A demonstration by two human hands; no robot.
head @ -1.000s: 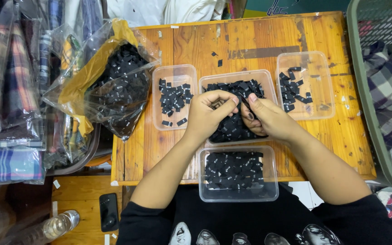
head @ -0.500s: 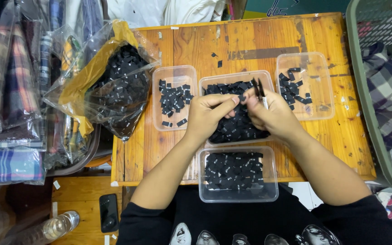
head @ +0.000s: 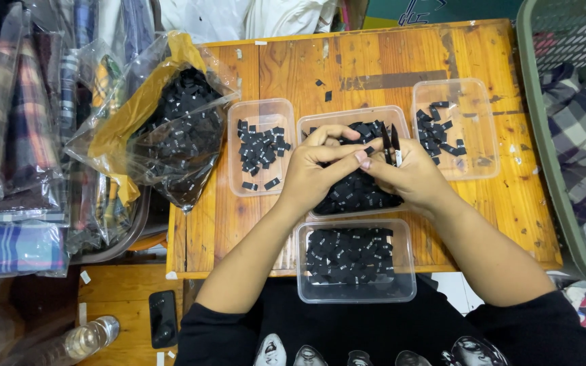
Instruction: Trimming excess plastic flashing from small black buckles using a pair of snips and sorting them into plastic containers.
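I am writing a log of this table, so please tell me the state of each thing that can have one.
Middle tray: heaped with black labels.
Left tray: partly filled.
Right tray: few labels.
Near tray: almost full.
Plastic bag: open, full of labels.
Left hand: pinching labels.
Right hand: holding a thin stack of labels.

Hands cover most of the middle tray point(head: 347, 116); green basket point(head: 537, 129) cut off by right edge, bottle point(head: 76, 342) by near edge; label markings too small to tell.
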